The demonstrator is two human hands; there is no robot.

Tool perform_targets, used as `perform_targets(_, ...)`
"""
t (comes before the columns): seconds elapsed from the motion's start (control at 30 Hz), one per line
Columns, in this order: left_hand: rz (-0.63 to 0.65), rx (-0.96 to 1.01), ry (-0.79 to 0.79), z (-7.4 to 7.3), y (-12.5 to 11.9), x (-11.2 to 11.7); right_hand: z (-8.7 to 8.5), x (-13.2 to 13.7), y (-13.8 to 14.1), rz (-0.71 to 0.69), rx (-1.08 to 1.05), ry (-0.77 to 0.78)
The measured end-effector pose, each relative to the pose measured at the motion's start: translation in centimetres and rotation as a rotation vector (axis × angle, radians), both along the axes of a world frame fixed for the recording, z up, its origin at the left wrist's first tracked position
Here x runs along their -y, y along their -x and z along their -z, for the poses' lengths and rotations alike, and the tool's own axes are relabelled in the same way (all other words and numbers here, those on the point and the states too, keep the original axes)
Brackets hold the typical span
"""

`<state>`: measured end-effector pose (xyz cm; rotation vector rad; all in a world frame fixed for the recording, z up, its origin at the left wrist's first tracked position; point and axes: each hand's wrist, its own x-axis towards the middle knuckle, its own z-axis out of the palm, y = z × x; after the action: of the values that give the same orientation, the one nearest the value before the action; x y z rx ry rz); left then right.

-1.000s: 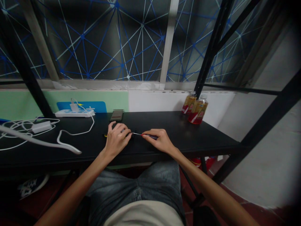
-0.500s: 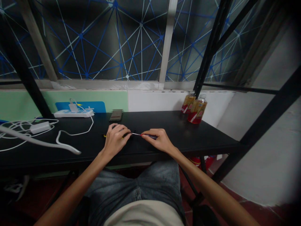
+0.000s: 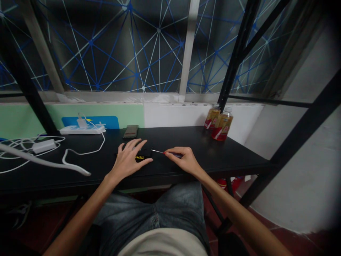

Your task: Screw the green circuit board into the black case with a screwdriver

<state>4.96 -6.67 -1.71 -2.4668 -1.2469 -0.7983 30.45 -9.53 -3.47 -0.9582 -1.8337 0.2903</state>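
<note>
My right hand (image 3: 183,158) is closed around the handle of a screwdriver (image 3: 158,152), whose thin metal shaft points left. The shaft's tip is free of my left hand. Fingers spread, my left hand (image 3: 130,156) hovers over or rests on a dark object with a yellow-and-black striped label (image 3: 140,157) on the desk. Most of that object is hidden under the hand and blends with the black surface, so its kind does not show. A phone (image 3: 130,131) lies just beyond my left hand.
Two bottles (image 3: 222,124) with red and yellow labels stand at the desk's (image 3: 170,135) right rear. A white power strip (image 3: 80,130), tangled white cables and a white adapter (image 3: 44,146) lie at the left. Black metal frame posts (image 3: 237,60) rise at both sides, before the window.
My left fingers have spread apart and come away from the screwdriver tip. The screwdriver has shifted slightly right with my right hand. More of the yellow-and-black label shows.
</note>
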Motion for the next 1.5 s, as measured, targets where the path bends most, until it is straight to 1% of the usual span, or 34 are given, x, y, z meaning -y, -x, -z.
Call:
perform_targets(0.1, -0.042, -0.106, 0.151, 0.37, 0.37, -0.30, 0.36, 0.07, -0.75, -0.023, -0.002, 0.087)
perform_targets(0.2, -0.060, -0.146, 0.202, 0.48, 0.35, -0.46, 0.49, 0.04, -0.99, -0.056, 0.008, 0.150)
perform_targets(0.57, -0.062, -0.148, 0.181, 0.43, 0.22, -0.54, 0.22, -0.17, -0.64, -0.108, 0.044, 0.151)
perform_targets(0.97, -0.058, -0.138, 0.170, 0.49, 0.15, -0.53, -0.09, -0.11, -0.40, -0.110, 0.068, 0.139)
perform_targets(1.13, -0.062, -0.148, 0.170, 0.42, 0.10, -0.43, 0.14, -0.43, -0.36, -0.116, 0.065, 0.141)
perform_targets(1.2, -0.063, -0.148, 0.168, 0.38, 0.08, -0.41, 0.38, -0.65, -0.41, -0.095, 0.044, 0.149)
perform_targets(1.3, -0.056, -0.144, 0.154, 0.44, 0.12, -0.47, 0.64, -0.89, -0.54, -0.010, 0.041, 0.144)
perform_targets(1.5, -0.049, -0.143, 0.149, 0.56, 0.19, -0.52, -0.03, -0.44, -0.34, 0.056, 0.194, 0.091)
